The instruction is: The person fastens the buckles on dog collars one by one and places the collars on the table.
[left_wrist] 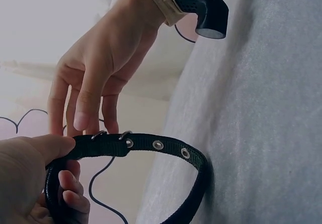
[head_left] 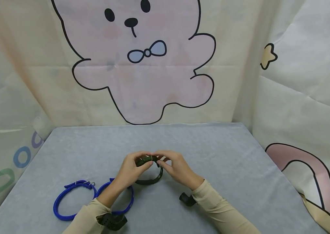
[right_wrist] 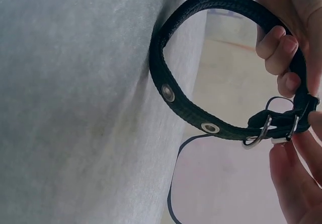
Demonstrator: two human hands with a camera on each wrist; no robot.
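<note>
A dark green pet collar [head_left: 149,182] with metal eyelets [left_wrist: 158,145] forms a closed loop, its lower part close to or on the table. My left hand [head_left: 130,169] grips the band beside the buckle, thumb on one face and fingers curled through the loop. At the buckle [right_wrist: 294,126], my right hand [head_left: 181,167] pinches with thumb and fingertips. A metal ring [right_wrist: 259,133] hangs next to the buckle, and the strap runs through it. Two blue collars lie on the table: one blue collar [head_left: 56,204] left of my left forearm, another blue collar [head_left: 131,200] partly hidden behind it.
A grey cloth covers the table [head_left: 226,156]. Printed curtains [head_left: 226,71] rise along its back and both sides. A black wrist camera [head_left: 112,221] sits on the left sleeve, another black camera [head_left: 187,199] by the right cuff.
</note>
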